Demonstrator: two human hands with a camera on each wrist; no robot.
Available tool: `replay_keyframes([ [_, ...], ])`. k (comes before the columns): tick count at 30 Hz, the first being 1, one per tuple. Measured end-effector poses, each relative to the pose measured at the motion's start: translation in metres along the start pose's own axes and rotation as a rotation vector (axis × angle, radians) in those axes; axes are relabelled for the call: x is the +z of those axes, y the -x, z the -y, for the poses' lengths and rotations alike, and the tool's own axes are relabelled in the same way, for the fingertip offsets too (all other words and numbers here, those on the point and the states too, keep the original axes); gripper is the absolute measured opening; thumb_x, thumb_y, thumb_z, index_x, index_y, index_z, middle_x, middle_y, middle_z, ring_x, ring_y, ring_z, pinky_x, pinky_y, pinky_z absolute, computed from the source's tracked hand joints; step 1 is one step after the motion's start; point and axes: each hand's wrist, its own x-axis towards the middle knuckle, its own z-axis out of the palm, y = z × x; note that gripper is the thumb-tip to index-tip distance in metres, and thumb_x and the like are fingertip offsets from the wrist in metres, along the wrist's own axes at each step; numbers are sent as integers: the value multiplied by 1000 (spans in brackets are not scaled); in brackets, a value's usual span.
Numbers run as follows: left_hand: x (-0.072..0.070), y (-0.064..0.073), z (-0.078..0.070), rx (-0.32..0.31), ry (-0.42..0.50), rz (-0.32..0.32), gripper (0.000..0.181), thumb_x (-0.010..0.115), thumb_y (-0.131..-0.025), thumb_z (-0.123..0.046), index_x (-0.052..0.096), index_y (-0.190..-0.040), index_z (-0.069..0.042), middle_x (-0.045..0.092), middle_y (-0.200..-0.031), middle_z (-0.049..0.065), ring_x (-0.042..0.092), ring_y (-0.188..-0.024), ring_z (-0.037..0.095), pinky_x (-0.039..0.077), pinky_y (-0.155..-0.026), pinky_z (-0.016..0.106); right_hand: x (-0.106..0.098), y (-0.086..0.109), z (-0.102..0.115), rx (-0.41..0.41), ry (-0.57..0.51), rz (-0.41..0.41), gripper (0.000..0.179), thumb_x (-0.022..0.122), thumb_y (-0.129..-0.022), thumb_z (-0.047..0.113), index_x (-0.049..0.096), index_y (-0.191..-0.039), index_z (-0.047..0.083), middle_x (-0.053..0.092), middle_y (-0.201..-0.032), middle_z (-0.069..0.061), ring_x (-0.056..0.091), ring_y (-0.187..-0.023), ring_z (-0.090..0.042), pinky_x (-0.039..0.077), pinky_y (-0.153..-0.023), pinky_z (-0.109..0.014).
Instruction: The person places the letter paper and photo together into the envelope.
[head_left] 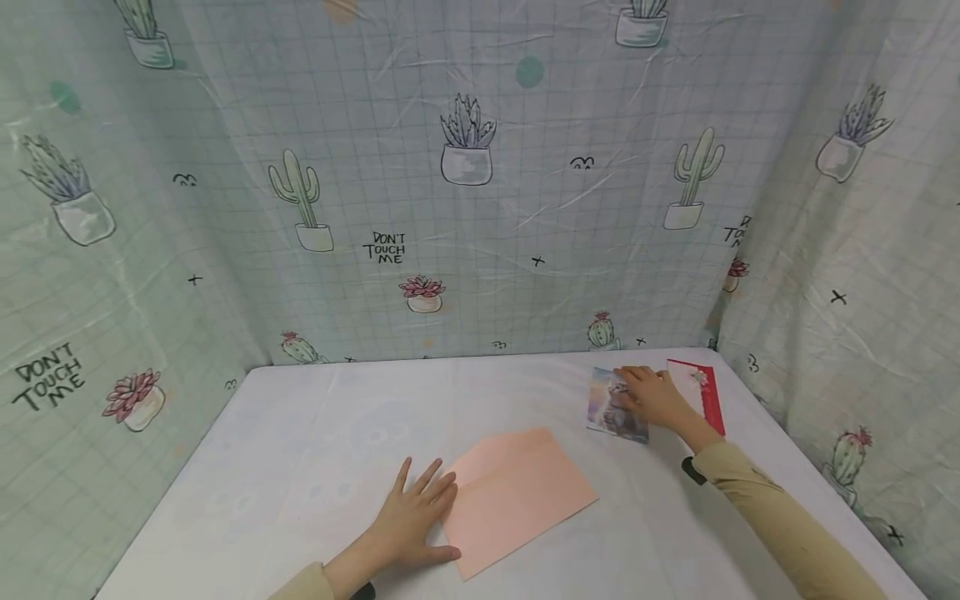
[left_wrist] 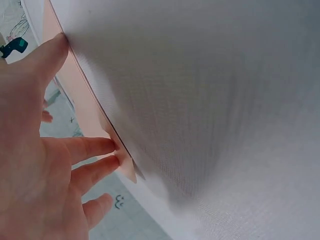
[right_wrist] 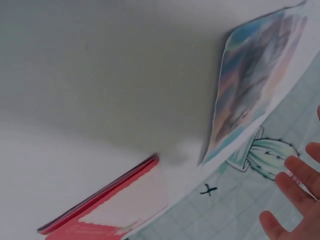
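A peach-pink paper envelope [head_left: 517, 500] lies flat on the white table, a crease running across its upper left part. My left hand [head_left: 412, 518] spreads its fingers over the left edge of it. In the left wrist view the thumb and two fingertips [left_wrist: 111, 145] touch that edge. Farther back on the right, a card with a picture of a grey kitten [head_left: 603, 410] lies on the table. Above its right side is my right hand [head_left: 660, 402]. In the right wrist view its fingers [right_wrist: 295, 192] are extended and apart from the kitten card [right_wrist: 255, 80].
A red and white card [head_left: 711, 396], folded in the right wrist view, lies just right of the right hand near the table's back right corner. A curtain [head_left: 510, 217] printed with cacti hangs behind and along both sides of the white table [head_left: 322, 450].
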Motion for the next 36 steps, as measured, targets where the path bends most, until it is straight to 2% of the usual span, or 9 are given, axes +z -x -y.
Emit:
replay_keyframes([
  [3, 1, 0, 0, 4, 2, -27, 80, 40, -73, -74, 54, -122, -12, 51, -131, 3, 38, -127, 29, 25, -97, 60, 4, -6, -7, 11, 9, -24, 46, 62, -83, 21, 50, -121, -1, 54, -118, -21, 50, -106, -37, 39, -75, -55],
  [7, 3, 0, 0, 2, -4, -42, 81, 39, -73, -75, 54, -121, -12, 52, -130, 3, 39, -126, 29, 26, -96, 59, 9, -14, -13, 62, -14, -18, 45, 58, -85, 24, 50, -122, -1, 53, -120, -21, 48, -109, -38, 38, -77, -57],
  [12, 4, 0, 0, -6, -28, -23, 82, 38, -73, -76, 53, -122, -13, 50, -131, 2, 38, -128, 28, 24, -97, 59, 14, -20, -17, 136, -24, 46, 49, 53, -89, 28, 44, -127, 0, 47, -127, -22, 43, -115, -40, 34, -83, -61],
  [19, 3, -1, -1, -30, -24, 44, 83, 38, -73, -76, 50, -126, -14, 46, -135, 1, 33, -131, 27, 21, -100, 60, 25, -26, -23, 226, 0, 133, 53, 46, -92, 34, 36, -132, 1, 38, -134, -24, 35, -120, -43, 28, -88, -68],
  [23, 2, 0, -1, -30, -18, 33, 83, 38, -73, -76, 51, -126, -14, 47, -135, 1, 34, -130, 27, 21, -100, 60, 30, -27, -27, 277, -15, 198, 56, 40, -93, 39, 33, -134, 1, 32, -139, -23, 30, -124, -44, 23, -91, -71],
  [27, 2, 0, -1, -24, -21, 15, 82, 38, -73, -76, 52, -125, -13, 48, -134, 1, 36, -129, 28, 23, -99, 59, 34, -27, -31, 306, -29, 234, 59, 39, -93, 42, 33, -134, 1, 30, -140, -23, 28, -125, -44, 20, -93, -71],
  [31, 1, 0, -2, -28, -31, 35, 82, 39, -73, -76, 51, -126, -14, 47, -134, 1, 35, -130, 27, 22, -100, 60, 35, -26, -30, 303, -26, 253, 60, 39, -92, 43, 34, -134, -1, 32, -140, -23, 29, -125, -45, 19, -94, -71],
  [36, 0, 0, -2, -31, -24, 46, 82, 40, -73, -75, 51, -126, -14, 47, -135, 1, 34, -130, 27, 22, -100, 60, 29, -28, -19, 306, -15, 280, 63, 39, -91, 44, 34, -134, -2, 33, -139, -23, 29, -125, -45, 18, -95, -70],
])
